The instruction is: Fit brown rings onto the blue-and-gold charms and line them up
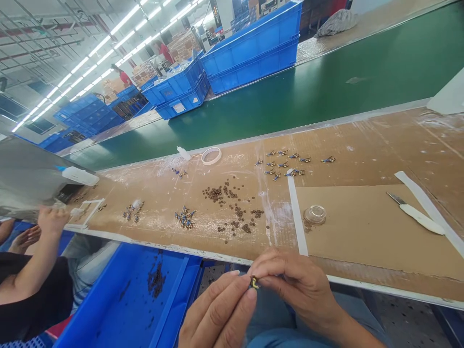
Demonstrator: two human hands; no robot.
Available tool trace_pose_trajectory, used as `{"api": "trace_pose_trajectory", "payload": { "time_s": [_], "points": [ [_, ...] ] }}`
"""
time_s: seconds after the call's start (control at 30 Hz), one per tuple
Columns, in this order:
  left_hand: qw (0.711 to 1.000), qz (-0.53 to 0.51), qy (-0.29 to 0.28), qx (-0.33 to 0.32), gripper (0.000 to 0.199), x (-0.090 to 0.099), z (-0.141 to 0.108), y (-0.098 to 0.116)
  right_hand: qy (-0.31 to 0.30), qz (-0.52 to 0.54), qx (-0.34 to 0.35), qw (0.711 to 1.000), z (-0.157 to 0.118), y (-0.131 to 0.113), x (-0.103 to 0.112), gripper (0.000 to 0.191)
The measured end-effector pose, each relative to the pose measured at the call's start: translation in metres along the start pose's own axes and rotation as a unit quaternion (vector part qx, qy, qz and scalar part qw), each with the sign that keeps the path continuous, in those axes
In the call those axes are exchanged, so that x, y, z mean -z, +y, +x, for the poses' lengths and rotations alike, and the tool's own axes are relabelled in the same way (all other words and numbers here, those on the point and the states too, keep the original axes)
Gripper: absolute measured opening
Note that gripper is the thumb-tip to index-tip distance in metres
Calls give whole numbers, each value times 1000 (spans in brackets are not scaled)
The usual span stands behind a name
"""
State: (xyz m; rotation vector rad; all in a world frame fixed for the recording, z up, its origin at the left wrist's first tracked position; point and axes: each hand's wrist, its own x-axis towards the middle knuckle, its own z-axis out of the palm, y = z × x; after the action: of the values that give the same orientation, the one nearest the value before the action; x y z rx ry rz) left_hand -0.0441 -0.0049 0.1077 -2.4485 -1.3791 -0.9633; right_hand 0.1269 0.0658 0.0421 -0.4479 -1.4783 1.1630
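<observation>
Close to my body, just off the table's front edge, my left hand (226, 309) pinches a small painted figurine (254, 283) with a yellow and dark part showing. My right hand (297, 282) meets it from the other side, thumb and fingers closed on the same piece. Most of the figurine is hidden by my fingertips. On the table ahead lie many small brown discs (213, 194), loosely scattered. A pile of blue and tan figurines (184, 217) is left of them, and more figurines (279, 166) lie in loose rows further back.
A knife (420, 217) and a small clear cup (314, 215) rest on taped cardboard at right. A tape roll (211, 155) and white bottle (183, 153) stand near the green conveyor (253, 106). A co-worker's hand (52, 220) is at left, above a blue bin (134, 290).
</observation>
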Motion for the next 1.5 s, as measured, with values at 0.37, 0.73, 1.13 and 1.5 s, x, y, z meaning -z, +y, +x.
{"api": "trace_pose_trajectory", "payload": {
  "time_s": [0.37, 0.73, 1.13, 1.5],
  "points": [
    [1000, 7, 8, 29, 31, -5, -6, 3, -25, 0, -18, 1000, 1, -3, 4, 12],
    [956, -201, -27, 212, 23, -15, 11, -8, 9, -4, -126, 992, 4, 2, 6, 11],
    [938, -189, -9, 292, 19, -19, 8, 3, -3, 14, -148, 989, 1, 4, 2, 10],
    [952, -178, -22, 249, 19, -15, 10, 5, -29, -2, -103, 994, 1, 4, 5, 9]
  ]
}}
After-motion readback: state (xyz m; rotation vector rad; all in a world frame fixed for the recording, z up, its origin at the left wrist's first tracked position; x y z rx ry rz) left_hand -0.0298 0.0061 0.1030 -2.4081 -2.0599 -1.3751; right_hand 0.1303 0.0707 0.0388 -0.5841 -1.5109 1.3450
